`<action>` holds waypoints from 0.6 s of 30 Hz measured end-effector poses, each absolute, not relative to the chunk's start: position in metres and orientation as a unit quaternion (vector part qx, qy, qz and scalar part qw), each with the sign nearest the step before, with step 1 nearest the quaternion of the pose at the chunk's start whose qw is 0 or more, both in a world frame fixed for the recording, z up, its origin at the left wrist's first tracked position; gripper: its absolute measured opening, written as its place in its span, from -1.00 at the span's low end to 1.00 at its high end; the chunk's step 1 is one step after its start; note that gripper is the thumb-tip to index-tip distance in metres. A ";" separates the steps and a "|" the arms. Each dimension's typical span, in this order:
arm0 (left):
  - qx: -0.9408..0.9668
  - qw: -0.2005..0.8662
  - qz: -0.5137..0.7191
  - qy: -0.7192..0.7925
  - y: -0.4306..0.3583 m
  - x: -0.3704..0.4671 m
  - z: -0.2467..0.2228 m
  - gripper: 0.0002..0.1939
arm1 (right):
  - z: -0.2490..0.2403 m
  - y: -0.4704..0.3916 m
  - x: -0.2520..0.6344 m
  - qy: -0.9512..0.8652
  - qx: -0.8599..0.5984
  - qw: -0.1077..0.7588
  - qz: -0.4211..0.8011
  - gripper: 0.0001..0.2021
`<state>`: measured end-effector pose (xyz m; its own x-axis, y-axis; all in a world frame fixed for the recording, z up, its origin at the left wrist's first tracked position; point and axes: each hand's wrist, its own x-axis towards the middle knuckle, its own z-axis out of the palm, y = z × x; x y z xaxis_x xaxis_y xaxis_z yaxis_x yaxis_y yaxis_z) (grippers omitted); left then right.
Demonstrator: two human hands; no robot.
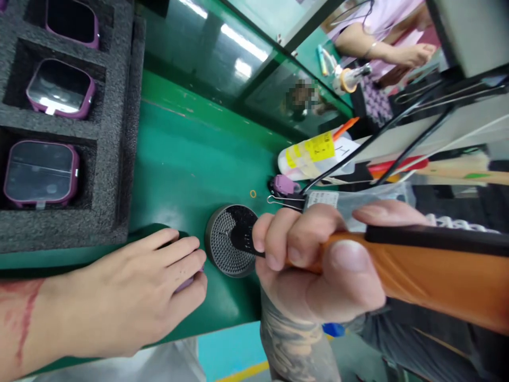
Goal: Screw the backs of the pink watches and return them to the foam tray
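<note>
My right hand (pixel 314 254) is wrapped around an orange and black electric screwdriver (pixel 445 281). Its black nose points left, over a round dark tray (pixel 217 260) with a perforated plate inside. Whether the tip touches the plate, I cannot tell. On the green bench to the left, my left hand (pixel 147 286) curls palm down over a small purple watch-like device (pixel 185 285). Only a sliver of that device shows between the fingers; the rest is hidden.
A dark foam tray (pixel 113 185) at the left holds several purple watch-like devices (pixel 42 172). Right of centre lie a white bottle with a yellow label (pixel 310 154), a small purple part (pixel 285 184) and an orange ring (pixel 253 194). Beyond the glass a co-worker's arm (pixel 382 53) shows.
</note>
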<state>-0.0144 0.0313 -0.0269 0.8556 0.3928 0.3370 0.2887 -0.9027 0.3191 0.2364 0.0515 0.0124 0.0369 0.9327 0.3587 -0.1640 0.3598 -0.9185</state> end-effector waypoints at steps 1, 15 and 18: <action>0.954 0.117 0.206 0.185 0.032 -0.014 -0.027 -0.72 | 0.012 0.052 0.236 -0.539 -0.358 0.625 0.437 -0.81; 0.943 0.163 0.200 0.211 0.028 -0.016 -0.036 -0.75 | 0.020 0.041 0.245 -0.547 -0.432 0.585 0.414 -0.56; 0.942 0.173 0.203 0.205 0.029 -0.016 -0.037 -0.76 | 0.025 0.039 0.249 -0.547 -0.449 0.576 0.409 -0.51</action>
